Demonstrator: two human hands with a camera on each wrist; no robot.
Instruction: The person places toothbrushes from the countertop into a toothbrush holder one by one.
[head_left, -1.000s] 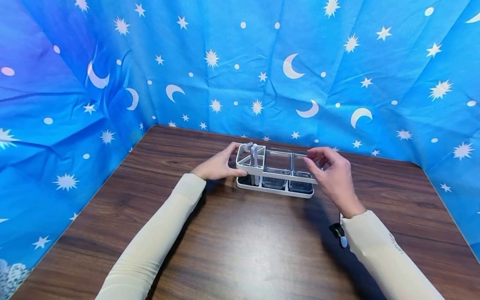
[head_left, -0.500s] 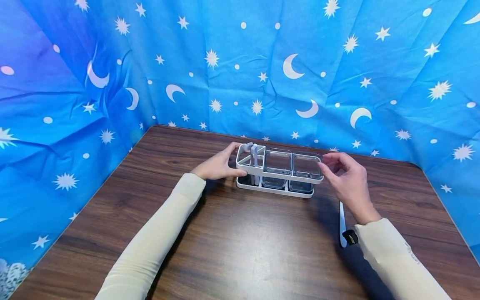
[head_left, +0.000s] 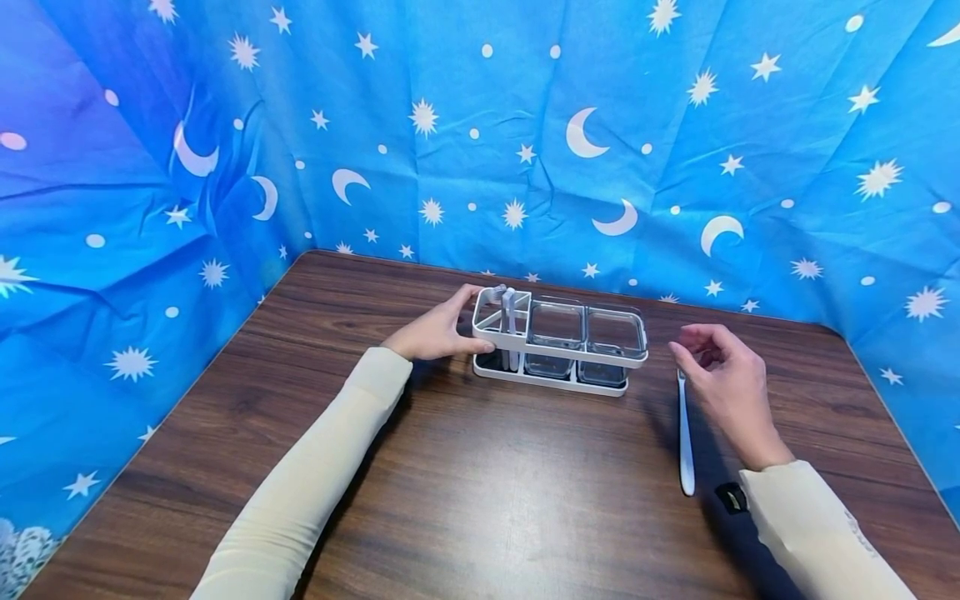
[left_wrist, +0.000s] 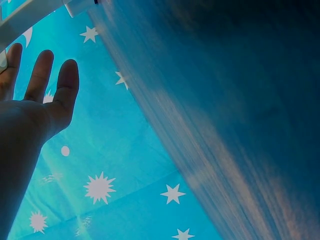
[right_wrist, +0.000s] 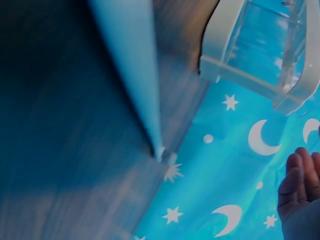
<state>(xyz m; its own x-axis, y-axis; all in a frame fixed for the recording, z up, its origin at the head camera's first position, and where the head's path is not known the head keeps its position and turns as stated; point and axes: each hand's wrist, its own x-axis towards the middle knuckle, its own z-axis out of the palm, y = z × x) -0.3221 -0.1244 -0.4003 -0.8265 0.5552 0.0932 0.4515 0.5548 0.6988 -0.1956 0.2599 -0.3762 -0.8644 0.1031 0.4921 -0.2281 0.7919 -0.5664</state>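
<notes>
A white rack (head_left: 585,354) with an upper rail and a lower tray stands toward the back of the table. My left hand (head_left: 435,329) holds its left end, thumb on the front rail, other fingers behind. In the left wrist view, several fingers (left_wrist: 65,90) extend below the white rail. Two clear square containers (head_left: 555,325) sit in the rack, and slim pale sticks (head_left: 510,317) stand in its divided left section. My right hand (head_left: 723,383), fingers loosely bent and holding nothing, hovers right of the rack. Beneath it lies a slim utensil with a long pale handle (head_left: 686,450).
The dark wood-grain table (head_left: 480,500) has its back edge just behind the rack. A blue curtain (head_left: 480,167) with white stars and moons hangs behind and along the sides. A small black item (head_left: 731,497) shows at the right cuff.
My right hand has let go of the rack's right end and moved right and toward me, uncovering the pale-handled utensil. My left hand and the rack have stayed put.
</notes>
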